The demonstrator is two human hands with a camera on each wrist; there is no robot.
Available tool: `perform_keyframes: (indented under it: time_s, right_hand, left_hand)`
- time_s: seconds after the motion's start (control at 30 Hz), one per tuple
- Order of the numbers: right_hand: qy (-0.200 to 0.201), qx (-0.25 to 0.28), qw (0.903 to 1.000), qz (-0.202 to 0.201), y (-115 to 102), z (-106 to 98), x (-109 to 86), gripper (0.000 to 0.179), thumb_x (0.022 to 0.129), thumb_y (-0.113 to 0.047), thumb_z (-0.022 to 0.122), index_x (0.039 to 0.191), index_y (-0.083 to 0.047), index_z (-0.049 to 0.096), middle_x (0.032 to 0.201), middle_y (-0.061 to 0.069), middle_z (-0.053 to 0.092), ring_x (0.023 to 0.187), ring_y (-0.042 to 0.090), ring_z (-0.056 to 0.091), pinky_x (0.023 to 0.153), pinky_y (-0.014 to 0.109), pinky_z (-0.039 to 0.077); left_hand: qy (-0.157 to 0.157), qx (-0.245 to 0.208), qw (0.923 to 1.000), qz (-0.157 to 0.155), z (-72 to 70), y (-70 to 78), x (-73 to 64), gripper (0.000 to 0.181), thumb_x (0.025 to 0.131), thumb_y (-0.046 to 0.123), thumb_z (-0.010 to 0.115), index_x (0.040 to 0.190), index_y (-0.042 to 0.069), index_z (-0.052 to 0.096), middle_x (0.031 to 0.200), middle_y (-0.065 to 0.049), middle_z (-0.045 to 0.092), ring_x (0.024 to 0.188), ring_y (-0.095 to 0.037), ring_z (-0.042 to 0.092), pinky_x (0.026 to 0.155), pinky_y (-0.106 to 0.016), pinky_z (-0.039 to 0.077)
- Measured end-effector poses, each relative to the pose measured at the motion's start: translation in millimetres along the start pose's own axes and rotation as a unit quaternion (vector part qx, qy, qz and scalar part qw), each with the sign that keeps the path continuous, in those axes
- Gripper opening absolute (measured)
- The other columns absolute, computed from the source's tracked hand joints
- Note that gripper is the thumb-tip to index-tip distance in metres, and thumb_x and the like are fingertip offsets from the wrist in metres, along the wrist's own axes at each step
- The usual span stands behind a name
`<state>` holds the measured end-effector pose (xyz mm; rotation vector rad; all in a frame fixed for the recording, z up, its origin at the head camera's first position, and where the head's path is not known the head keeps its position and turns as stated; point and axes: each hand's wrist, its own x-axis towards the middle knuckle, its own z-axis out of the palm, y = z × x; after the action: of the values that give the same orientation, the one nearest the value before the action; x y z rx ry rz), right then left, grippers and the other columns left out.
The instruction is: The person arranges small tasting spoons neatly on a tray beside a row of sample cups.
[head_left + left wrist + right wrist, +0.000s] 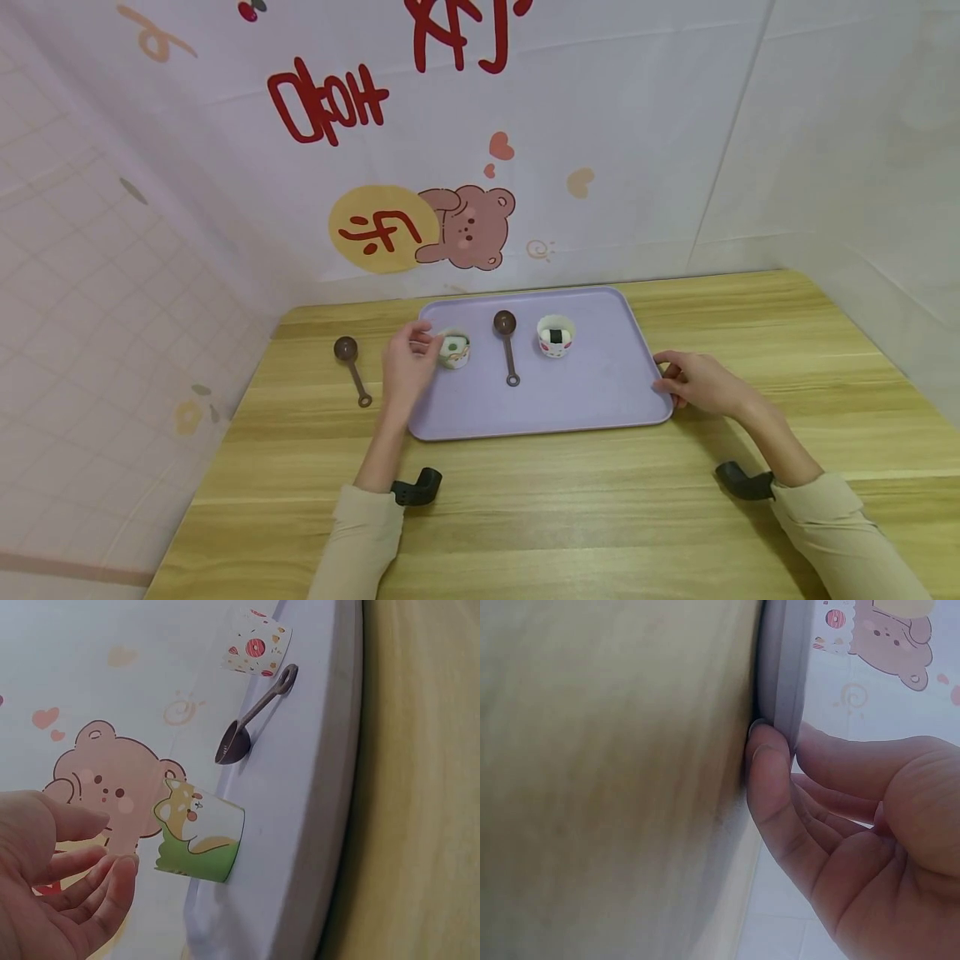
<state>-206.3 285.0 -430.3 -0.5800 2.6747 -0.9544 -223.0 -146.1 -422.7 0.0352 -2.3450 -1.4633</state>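
A lilac tray (pixel 585 392) lies on the wooden table. My right hand (pixel 701 383) pinches its right rim, thumb above and fingers curled beneath, as the right wrist view shows. My left hand (pixel 411 358) hovers over the tray's left edge with loosely bent fingers, holding nothing. Just beyond its fingertips stands a paper cup (pixel 202 832) with a dog and green grass print; a white and green piece shows inside. Further right on the tray is a donut-print paper cup (pixel 555 348) holding a small rice-ball-shaped piece with a black band. Between the cups lies a brown measuring spoon (pixel 507 346).
Another brown measuring spoon (pixel 351 368) rests on the table (pixel 540 517), left of the tray. A printed white cloth (pixel 637 150) with a bear hangs behind the table. Black wrist mounts (pixel 420 487) are worn on both forearms.
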Motion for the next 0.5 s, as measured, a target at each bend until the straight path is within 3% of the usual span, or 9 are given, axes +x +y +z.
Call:
perform_keyframes:
  time_s: [0.23,0.5]
  right_hand:
    - [-0.002,0.001,1.0000,0.002,0.0,0.0,0.2,0.041,0.097,-0.003,0.065,0.128,0.019,0.050,0.083,0.005,0.067,0.063,0.014,0.062,0.056,0.029,0.055]
    - [-0.007,0.002,1.0000,0.001,1.2,0.0,-0.7,0.042,0.097,-0.003,0.065,0.129,0.020,0.048,0.083,0.006,0.066,0.063,0.015,0.062,0.055,0.029,0.055]
  left_hand:
    - [-0.006,0.012,0.9999,-0.008,-8.5,-0.9,-1.9,0.028,0.089,0.002,0.073,0.114,-0.009,0.066,0.097,-0.022,0.068,0.085,-0.035,0.069,0.078,-0.041,0.058]
    - [0.001,0.028,0.9995,-0.016,-17.5,-7.2,-2.8,0.029,0.089,0.004,0.073,0.115,-0.007,0.066,0.099,-0.022,0.069,0.085,-0.036,0.069,0.071,-0.029,0.055]
